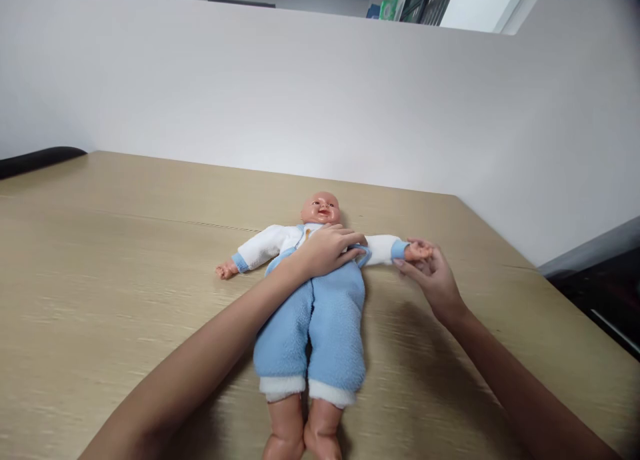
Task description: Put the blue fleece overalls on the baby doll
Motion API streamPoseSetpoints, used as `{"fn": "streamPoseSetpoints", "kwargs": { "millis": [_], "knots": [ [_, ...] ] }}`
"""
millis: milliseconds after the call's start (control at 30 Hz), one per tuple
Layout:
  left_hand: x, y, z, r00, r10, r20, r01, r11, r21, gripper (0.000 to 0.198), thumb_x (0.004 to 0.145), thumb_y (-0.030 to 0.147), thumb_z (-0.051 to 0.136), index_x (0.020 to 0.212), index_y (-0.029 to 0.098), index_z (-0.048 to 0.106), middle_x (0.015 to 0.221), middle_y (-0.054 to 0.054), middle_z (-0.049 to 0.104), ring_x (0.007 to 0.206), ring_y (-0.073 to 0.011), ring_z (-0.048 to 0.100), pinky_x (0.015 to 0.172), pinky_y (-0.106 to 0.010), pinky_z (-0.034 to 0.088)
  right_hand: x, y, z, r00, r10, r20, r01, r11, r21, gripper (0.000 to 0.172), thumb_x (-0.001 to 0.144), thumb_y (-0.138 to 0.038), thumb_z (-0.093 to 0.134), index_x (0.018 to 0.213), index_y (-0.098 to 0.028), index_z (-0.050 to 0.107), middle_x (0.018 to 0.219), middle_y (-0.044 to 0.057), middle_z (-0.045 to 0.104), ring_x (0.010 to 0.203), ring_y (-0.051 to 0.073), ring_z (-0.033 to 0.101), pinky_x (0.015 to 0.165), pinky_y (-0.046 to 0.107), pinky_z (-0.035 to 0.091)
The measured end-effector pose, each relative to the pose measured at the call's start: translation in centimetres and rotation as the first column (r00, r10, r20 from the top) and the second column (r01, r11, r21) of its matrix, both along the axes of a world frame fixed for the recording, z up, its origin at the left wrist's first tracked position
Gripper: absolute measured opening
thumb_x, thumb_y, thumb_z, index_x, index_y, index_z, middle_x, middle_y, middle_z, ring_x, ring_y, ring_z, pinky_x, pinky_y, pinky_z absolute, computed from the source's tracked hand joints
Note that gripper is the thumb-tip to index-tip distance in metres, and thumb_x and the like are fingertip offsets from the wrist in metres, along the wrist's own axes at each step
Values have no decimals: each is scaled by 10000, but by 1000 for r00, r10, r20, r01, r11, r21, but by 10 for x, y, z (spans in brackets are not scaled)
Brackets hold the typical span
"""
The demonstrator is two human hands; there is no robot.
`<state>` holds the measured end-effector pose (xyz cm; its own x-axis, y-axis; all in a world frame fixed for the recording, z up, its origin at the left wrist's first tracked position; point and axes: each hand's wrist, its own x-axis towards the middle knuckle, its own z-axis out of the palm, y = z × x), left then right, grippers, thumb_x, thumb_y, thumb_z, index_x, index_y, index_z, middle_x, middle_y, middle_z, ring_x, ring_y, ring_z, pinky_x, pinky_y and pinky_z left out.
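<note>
A baby doll (337, 320) in a blue and white outfit lies face up on the wooden table (140, 247), its head toward the wall and its arms spread. Across its chest rests my left hand (331, 249), fingers pointing right near the blue strap at the doll's shoulder. My right hand (434, 273) is at the doll's outstretched arm on the right, its thumb below the blue cuff (399, 249) and its fingers around the doll's small hand (418, 251). Bare feet of the doll show at the bottom edge.
A white wall (250, 93) stands behind the table. At the far left edge is a black curved object (43, 159). Dark items (595, 300) lie beyond the table's right edge. An opening above the wall shows a green object (388, 9).
</note>
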<state>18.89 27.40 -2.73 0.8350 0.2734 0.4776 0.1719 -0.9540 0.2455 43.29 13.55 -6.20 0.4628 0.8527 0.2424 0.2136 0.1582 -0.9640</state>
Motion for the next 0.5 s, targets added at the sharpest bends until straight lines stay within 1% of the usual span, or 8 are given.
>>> {"fn": "streamPoseSetpoints", "kwargs": {
  "millis": [100, 167, 233, 300, 367, 433, 500],
  "knots": [
    [-6, -5, 3, 999, -26, 27, 26, 1000, 4, 353, 1141, 409, 457, 1242, 206, 728, 1103, -96, 777, 1046, -236, 705, 934, -354, 469, -13, 26, 10, 995, 71, -66, -68, 997, 47, 633, 720, -498, 959, 1220, -296, 626, 1288, 49, 728, 1246, 268, 702, 1034, 382, 603],
    [-11, -8, 4, 999, -19, 45, 18, 999, 27, 386, 1145, 432, 434, 1253, 220, 738, 1108, -99, 772, 1046, -235, 697, 948, -363, 458, -24, 40, 13, 992, 111, -55, -108, 992, 63, 620, 751, -503, 940, 1240, -297, 618, 1275, 48, 731, 1226, 261, 704, 1057, 397, 587],
    [-14, -10, 4, 998, -7, 65, 3, 998, 66, 413, 1146, 448, 413, 1270, 238, 747, 1129, -103, 771, 1061, -243, 683, 988, -394, 435, -34, 51, 11, 989, 147, -1, -146, 988, 56, 639, 755, -542, 929, 1247, -294, 605, 1209, 53, 743, 1145, 262, 720, 1046, 423, 589],
    [-18, -11, 3, 997, 5, 80, -13, 994, 105, 420, 1143, 449, 405, 1278, 261, 755, 1136, -101, 774, 1076, -253, 671, 1048, -436, 395, -44, 56, 7, 975, 207, 81, -211, 976, 44, 665, 750, -597, 917, 1247, -291, 597, 1146, 58, 744, 1074, 266, 724, 1031, 442, 590],
    [-20, -12, 2, 995, 16, 95, -28, 991, 128, 401, 1133, 437, 416, 1270, 289, 764, 1154, -91, 777, 1091, -258, 662, 1099, -465, 354, -53, 56, 2, 949, 273, 156, -281, 959, 37, 650, 785, -635, 878, 1262, -292, 601, 1164, 73, 735, 1069, 272, 716, 1035, 450, 581],
    [-21, -13, 1, 994, 26, 111, -40, 991, 130, 381, 1118, 416, 432, 1240, 299, 773, 1156, -82, 779, 1087, -257, 657, 1133, -476, 330, -60, 51, -3, 931, 285, 227, -306, 950, 60, 523, 901, -634, 766, 1270, -292, 623, 1256, 95, 707, 1160, 284, 688, 1083, 458, 548],
    [-21, -14, 2, 991, 43, 124, -57, 992, 116, 364, 1098, 406, 450, 1199, 294, 781, 1133, -81, 780, 1060, -259, 658, 1130, -484, 336, -64, 44, -5, 913, 242, 329, -288, 953, 98, 359, 1029, -582, 600, 1226, -288, 658, 1268, 99, 681, 1226, 293, 646, 1119, 469, 509]
  ]
}}
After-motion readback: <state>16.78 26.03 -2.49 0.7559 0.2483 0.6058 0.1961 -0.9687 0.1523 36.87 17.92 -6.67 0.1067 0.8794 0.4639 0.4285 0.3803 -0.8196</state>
